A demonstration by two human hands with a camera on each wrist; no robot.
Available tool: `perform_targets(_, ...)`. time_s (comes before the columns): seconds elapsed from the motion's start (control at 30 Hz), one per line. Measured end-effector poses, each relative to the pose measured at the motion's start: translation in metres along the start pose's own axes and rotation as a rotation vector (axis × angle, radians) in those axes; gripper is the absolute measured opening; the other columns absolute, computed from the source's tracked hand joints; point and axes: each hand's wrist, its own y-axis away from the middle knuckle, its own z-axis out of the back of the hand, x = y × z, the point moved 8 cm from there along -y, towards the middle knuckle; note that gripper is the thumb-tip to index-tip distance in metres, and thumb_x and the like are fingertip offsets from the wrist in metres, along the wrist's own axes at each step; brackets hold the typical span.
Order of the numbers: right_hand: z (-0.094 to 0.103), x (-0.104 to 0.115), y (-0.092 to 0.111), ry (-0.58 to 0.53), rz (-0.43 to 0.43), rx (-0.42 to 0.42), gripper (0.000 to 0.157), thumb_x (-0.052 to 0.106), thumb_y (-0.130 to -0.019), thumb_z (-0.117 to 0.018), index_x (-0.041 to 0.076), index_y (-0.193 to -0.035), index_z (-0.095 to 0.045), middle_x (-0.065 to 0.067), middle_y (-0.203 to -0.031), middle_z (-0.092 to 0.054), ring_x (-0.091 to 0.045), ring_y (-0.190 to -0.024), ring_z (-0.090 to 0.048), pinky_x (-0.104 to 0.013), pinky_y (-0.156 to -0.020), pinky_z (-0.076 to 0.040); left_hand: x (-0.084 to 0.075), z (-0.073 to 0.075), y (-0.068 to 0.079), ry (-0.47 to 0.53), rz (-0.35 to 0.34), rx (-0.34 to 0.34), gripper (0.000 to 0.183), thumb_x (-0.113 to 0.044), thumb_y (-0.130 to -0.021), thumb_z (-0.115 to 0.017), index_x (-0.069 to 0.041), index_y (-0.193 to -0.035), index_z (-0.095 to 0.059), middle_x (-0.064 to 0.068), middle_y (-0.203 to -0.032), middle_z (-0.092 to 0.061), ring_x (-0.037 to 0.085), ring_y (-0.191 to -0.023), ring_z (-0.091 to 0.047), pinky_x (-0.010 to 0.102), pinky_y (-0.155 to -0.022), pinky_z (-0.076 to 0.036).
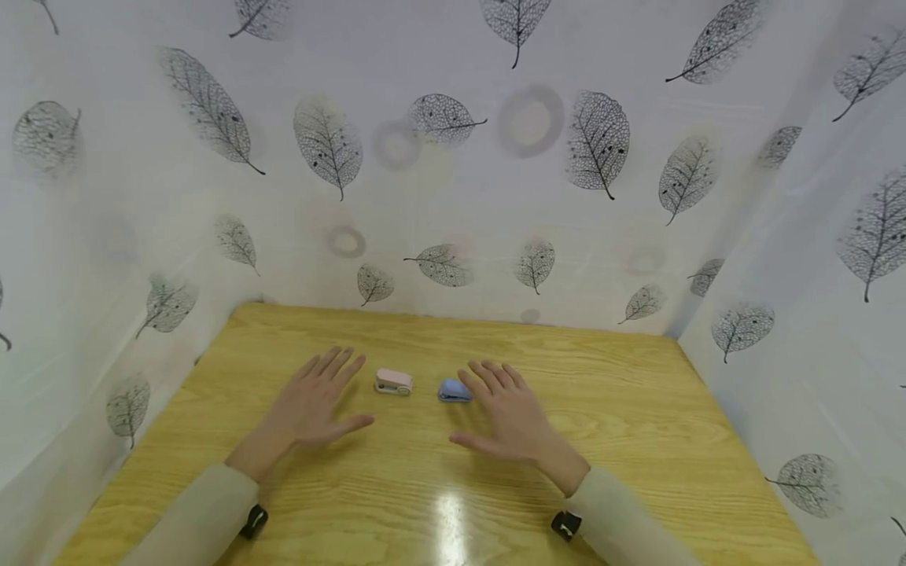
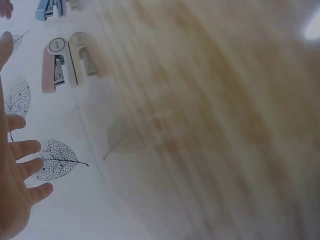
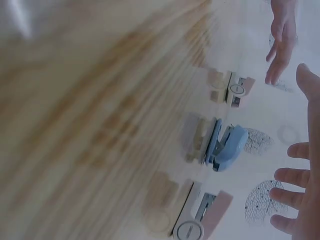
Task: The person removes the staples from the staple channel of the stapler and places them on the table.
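A pink-and-white stapler (image 1: 393, 382) lies on the wooden table, just right of my left hand (image 1: 314, 405). Close to it, a small blue stapler (image 1: 454, 391) sits at the fingertips of my right hand (image 1: 511, 417). Both hands hover palm down with fingers spread and thumbs pointing inward, holding nothing. In the right wrist view another pink-and-white stapler (image 3: 202, 215) shows on the near side of the blue one; in the head view my right hand hides it. The left wrist view shows the first pink stapler (image 2: 56, 65) beyond my left fingers.
The glossy wood-grain table (image 1: 425, 479) mirrors the staplers and a bright light. White curtains (image 1: 453, 204) printed with dark leaves stand around its back and sides. A black strap piece (image 1: 566, 524) hangs below the right cuff, and a similar one (image 1: 253, 521) below the left.
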Motion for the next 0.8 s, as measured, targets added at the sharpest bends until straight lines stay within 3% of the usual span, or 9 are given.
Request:
perform_targets(0.27, -0.014, 0.016, -0.032, -0.017, 0.035, 0.049, 0.089, 0.073, -0.092, -0.062, 0.015, -0.157, -0.048, -0.012, -0.16, -0.053, -0.034, -0.148, -0.051, -0.054, -0.125, -0.038, -0.001, -0.01, -0.013, 0.006, -0.025, 0.012, 0.097, -0.074, -0.09, -0.064, -0.008, -0.158, -0.045, 0.022, -0.162, -0.048, 0.043, -0.152, -0.045, 0.062, -0.123, -0.038)
perform_targets(0.5, -0.033, 0.025, -0.057, 0.095, 0.106, 0.049, 0.081, 0.075, -0.094, -0.057, 0.017, -0.151, -0.056, -0.006, -0.153, -0.06, -0.027, -0.142, -0.057, -0.046, -0.122, -0.043, -0.001, -0.016, -0.024, -0.016, -0.054, 0.013, 0.089, -0.07, -0.091, -0.066, -0.008, -0.153, -0.052, 0.021, -0.154, -0.056, 0.044, -0.145, -0.051, 0.059, -0.121, -0.041)
perform_targets(0.8, -0.053, 0.034, -0.081, 0.13, 0.099, 0.184, 0.072, 0.073, -0.1, -0.048, 0.023, -0.151, -0.055, 0.0, -0.154, -0.059, -0.022, -0.143, -0.055, -0.043, -0.123, -0.041, 0.002, -0.024, -0.033, 0.029, -0.054, 0.047, 0.08, -0.063, -0.094, -0.066, -0.008, -0.151, -0.054, 0.019, -0.149, -0.059, 0.04, -0.14, -0.055, 0.059, -0.122, -0.04)
